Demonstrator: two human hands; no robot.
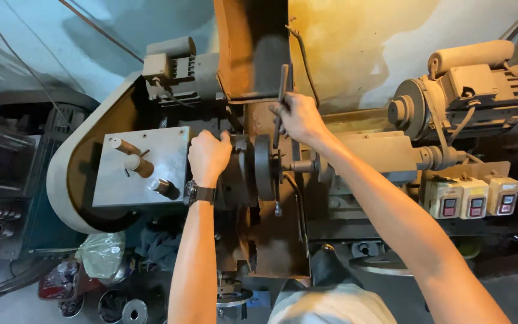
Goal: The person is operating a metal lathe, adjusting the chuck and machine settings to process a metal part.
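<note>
My left hand [209, 156], with a dark watch on the wrist, is closed around a dark metal part at the left of a grey grinding wheel [263, 167] on a worn machine. A long dark metal wrench [280, 90] stands upright above the wheel, with my right hand [298, 117] gripping it. The wrench's lower end lies hidden behind the hand and the wheel. A short spindle [303, 165] runs right from the wheel.
A grey plate [157, 144] with three stubby pegs sits left of the wheel, ringed by a sanding belt [61, 162]. An electric motor [484, 90] stands at right above three switch boxes [475, 197]. Bags and metal parts [100, 258] lie on the floor.
</note>
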